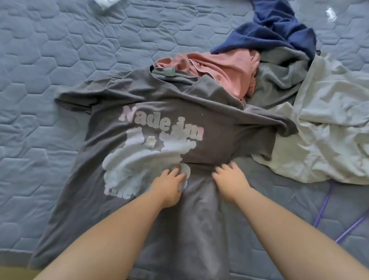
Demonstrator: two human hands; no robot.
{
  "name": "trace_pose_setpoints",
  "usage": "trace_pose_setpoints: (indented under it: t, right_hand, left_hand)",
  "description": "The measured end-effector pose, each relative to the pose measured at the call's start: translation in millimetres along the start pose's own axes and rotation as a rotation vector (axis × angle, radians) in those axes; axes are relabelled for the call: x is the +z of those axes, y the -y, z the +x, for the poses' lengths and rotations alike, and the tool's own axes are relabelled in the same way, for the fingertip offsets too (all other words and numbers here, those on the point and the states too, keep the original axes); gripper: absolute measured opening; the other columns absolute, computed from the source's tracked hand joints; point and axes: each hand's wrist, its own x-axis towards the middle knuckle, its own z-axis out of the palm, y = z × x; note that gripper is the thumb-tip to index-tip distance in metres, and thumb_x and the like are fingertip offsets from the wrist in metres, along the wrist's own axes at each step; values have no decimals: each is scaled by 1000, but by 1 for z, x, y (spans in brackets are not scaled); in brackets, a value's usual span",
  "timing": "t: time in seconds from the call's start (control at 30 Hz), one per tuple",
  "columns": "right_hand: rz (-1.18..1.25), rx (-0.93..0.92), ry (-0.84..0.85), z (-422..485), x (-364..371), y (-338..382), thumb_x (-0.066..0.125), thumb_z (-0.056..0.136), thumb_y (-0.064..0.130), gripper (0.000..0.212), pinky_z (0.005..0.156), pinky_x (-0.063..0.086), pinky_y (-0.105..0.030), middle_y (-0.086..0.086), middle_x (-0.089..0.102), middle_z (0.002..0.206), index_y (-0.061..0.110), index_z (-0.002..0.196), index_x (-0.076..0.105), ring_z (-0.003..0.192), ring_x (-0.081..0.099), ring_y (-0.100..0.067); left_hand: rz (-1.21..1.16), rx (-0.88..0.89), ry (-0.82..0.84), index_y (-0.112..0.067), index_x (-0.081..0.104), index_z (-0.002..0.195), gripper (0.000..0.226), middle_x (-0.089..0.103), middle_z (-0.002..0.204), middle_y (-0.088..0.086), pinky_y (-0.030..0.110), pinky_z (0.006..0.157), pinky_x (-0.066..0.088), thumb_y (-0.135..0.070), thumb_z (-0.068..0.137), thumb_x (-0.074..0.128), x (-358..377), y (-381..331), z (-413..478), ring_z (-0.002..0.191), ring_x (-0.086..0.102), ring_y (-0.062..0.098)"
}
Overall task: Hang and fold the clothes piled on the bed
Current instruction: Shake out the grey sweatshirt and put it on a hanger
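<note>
A grey T-shirt (159, 116) with pale puffy lettering lies spread flat, hem at the bed's (31, 63) near edge, collar touching a pile of pink, navy and white clothes (280, 92) toward the far right. Bare quilt stretches left of it. Both forearms reach forward; the left hand (170, 182) and right hand (231, 178) press spread fingers onto the shirt's middle.

Two bare forearms, no sleeves visible
</note>
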Motion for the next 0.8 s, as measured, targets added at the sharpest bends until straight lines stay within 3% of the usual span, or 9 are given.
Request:
trace_pose_setpoints:
  t: [0.1,0.23,0.3,0.37,0.47,0.53,0.63,0.7,0.8]
  right_hand:
    - [87,288,99,1,-10,5,47,84,10,23,93,40,-35,-8,68,100,15,97,65,97,65,-26]
    - [109,252,-403,25,-38,23,56,43,-1,18,46,38,-30,-10,52,54,11,55,51,48,50,-28]
    - [99,166,-372,52,-50,36,66,58,4,30,67,46,-38,-16,62,93,7,88,61,83,58,-33]
    - [56,109,-168,73,-59,44,54,87,20,59,110,27,-47,-15,29,152,13,143,36,137,29,-33]
    - [-22,269,126,87,-57,37,33,98,44,67,117,-2,-53,-3,-8,160,23,153,0,147,-3,-27]
    - [32,471,245,91,-52,35,35,97,49,73,116,9,-51,-3,-3,161,18,153,1,145,11,-30]
    - [36,448,-23,100,-67,45,75,72,40,55,80,48,-35,-16,60,117,8,114,60,97,60,-28]
    - [13,308,-337,114,-87,46,81,50,16,29,54,43,-30,-10,58,69,11,69,60,60,55,-28]
    - [188,300,-590,145,-121,34,62,62,3,27,72,45,-42,-18,57,93,3,90,62,84,56,-38]
  left_hand:
    - [30,82,-14,-23,39,141,60,26,152,0,38,101,40,-20,85,59,-5,22,-1,133,31,24]
    - [33,131,-307,-20,55,127,41,49,132,0,32,97,39,-13,88,48,-23,49,0,121,42,22]
    - [70,93,-402,-21,47,136,49,36,147,3,36,108,31,-13,88,47,-36,62,4,135,30,26]
    - [151,11,-364,-29,21,150,58,7,160,2,49,116,11,-22,96,40,-52,77,9,147,3,26]
    - [55,-265,-173,-37,-3,151,57,-12,160,-2,63,111,2,-44,101,22,-67,116,21,146,-14,28]
    - [-149,-552,-111,-35,-3,151,60,-12,160,-2,64,111,5,-54,99,19,-74,153,22,146,-12,30]
    - [-148,-757,-186,-20,26,148,55,18,155,9,54,109,24,-44,99,30,-93,185,18,141,16,34]
    - [59,-541,-508,-10,56,120,34,46,127,15,45,92,42,-24,92,42,-108,191,23,117,42,35]
    - [276,-30,-668,-13,54,126,42,46,134,18,49,95,41,-24,87,42,-131,180,43,123,42,36]
